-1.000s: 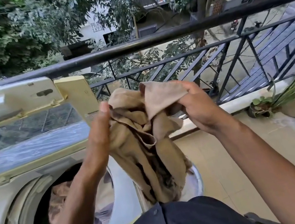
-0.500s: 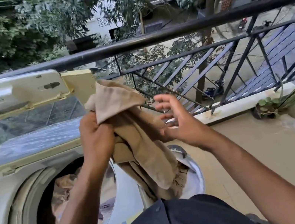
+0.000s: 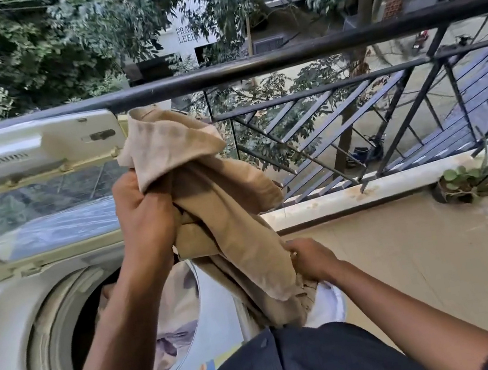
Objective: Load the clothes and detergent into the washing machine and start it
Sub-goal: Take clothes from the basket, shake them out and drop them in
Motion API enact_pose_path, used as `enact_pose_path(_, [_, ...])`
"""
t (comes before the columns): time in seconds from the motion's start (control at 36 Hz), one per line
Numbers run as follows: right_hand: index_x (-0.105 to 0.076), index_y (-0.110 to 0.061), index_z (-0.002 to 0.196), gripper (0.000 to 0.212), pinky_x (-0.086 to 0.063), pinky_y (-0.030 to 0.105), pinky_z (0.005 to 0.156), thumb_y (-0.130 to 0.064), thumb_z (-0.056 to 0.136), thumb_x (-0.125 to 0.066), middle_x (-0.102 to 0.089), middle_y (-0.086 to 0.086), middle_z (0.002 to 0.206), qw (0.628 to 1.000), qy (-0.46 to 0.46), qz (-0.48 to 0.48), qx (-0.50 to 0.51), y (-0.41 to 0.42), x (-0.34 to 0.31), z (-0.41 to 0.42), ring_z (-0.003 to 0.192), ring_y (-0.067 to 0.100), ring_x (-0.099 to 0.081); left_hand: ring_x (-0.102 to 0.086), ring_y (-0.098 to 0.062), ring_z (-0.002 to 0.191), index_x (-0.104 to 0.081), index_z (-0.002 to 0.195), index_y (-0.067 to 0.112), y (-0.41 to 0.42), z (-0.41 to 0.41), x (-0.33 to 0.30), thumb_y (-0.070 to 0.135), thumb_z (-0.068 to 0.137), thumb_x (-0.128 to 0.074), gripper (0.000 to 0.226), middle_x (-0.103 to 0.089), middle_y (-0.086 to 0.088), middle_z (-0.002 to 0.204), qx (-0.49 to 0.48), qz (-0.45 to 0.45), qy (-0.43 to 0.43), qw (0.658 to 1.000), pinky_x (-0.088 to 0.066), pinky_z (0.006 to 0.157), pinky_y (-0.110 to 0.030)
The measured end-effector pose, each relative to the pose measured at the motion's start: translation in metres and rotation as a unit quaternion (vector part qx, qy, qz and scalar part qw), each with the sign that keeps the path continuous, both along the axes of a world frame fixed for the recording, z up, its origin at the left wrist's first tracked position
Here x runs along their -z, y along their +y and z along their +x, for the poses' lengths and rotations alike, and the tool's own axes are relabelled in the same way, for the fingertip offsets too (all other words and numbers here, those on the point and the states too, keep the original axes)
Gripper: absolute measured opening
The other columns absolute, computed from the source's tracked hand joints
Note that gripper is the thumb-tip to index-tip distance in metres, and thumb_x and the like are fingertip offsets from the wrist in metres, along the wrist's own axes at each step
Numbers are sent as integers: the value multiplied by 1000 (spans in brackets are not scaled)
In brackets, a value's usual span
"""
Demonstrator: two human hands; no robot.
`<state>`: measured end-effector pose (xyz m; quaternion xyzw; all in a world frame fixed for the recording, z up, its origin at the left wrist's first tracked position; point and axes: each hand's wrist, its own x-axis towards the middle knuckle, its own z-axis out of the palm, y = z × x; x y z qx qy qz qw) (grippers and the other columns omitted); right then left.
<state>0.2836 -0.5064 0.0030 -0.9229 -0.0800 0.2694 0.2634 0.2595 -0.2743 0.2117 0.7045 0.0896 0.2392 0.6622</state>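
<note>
The cloth (image 3: 224, 207) was tan, crumpled and hanging in folds. The left hand (image 3: 144, 214) gripped its top; the right hand (image 3: 311, 259) clutched its lower end.

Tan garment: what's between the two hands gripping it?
Head view: only the tan garment spans from left hand down to right hand.
</note>
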Motion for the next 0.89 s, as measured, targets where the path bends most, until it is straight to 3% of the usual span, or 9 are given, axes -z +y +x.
enact_pose_path(0.08, [-71,-25,80,39,-58,45,77,-47,77,-39,-73,0,86,989,-4,110,96,-7,-16,15,86,27,-69,-54,-9,76,-70,74,18,2,-3,8,24,93,-60,23,-64,7,74,-3,29,13,999,-44,63,-29])
enact_pose_path(0.19, [-71,6,93,40,-55,43,73,-28,91,-49,-72,27,91,941,-3,262,215,-12,-80,28,79,29,-69,-47,-13,71,-64,82,-5,6,-3,24,19,88,-54,26,-59,-6,75,-15,92,45,995,-39,63,-35])
enact_pose_path(0.28, [-75,-5,78,37,-49,31,63,-7,103,-48,-73,11,74,878,-7,417,236,-18,-130,32,63,19,-64,-57,-19,75,-68,87,9,7,-2,34,25,85,-53,21,-72,-8,82,-32,144,86,985,-53,65,-48])
enact_pose_path(0.47, [-68,3,121,34,-46,50,109,-14,102,-47,-70,21,120,739,14,661,130,-12,-221,26,115,34,-62,-70,6,98,-67,115,34,-21,-13,24,72,74,-64,56,-75,24,103,95,181,137,969,-59,85,-29])
enact_pose_path(0.58, [-57,14,130,37,-40,54,109,-9,104,-43,-62,26,126,754,7,652,74,6,-232,19,117,36,-55,-64,19,94,-68,114,34,-40,-15,15,78,67,-75,64,-73,33,96,158,230,103,955,-46,74,-6])
enact_pose_path(0.64, [-64,8,123,33,-47,46,97,-9,101,-47,-64,23,118,763,21,645,43,15,-230,14,109,34,-55,-59,22,74,-72,98,24,-47,-10,19,43,80,-85,30,-68,34,76,144,229,87,959,-41,62,-4])
enact_pose_path(0.72, [-70,-1,116,27,-55,30,89,-2,95,-52,-73,10,108,779,12,627,-8,18,-229,10,103,22,-66,-38,5,48,-49,57,14,-41,-2,30,13,77,-63,24,-44,23,47,95,221,96,966,-33,45,-22])
enact_pose_path(0.81, [-68,2,120,40,-55,28,90,21,88,-55,-74,7,109,817,-69,572,-20,14,-222,11,105,14,-67,-49,-8,69,-63,72,3,-24,3,39,17,73,-54,16,-58,10,70,73,166,83,980,-49,59,-48])
enact_pose_path(0.89, [-70,-7,114,54,-55,28,88,28,80,-49,-75,4,106,857,-134,497,38,6,-198,15,100,13,-70,-55,-9,79,-69,80,4,-17,3,33,13,77,-53,18,-65,8,78,61,109,45,991,-48,65,-40])
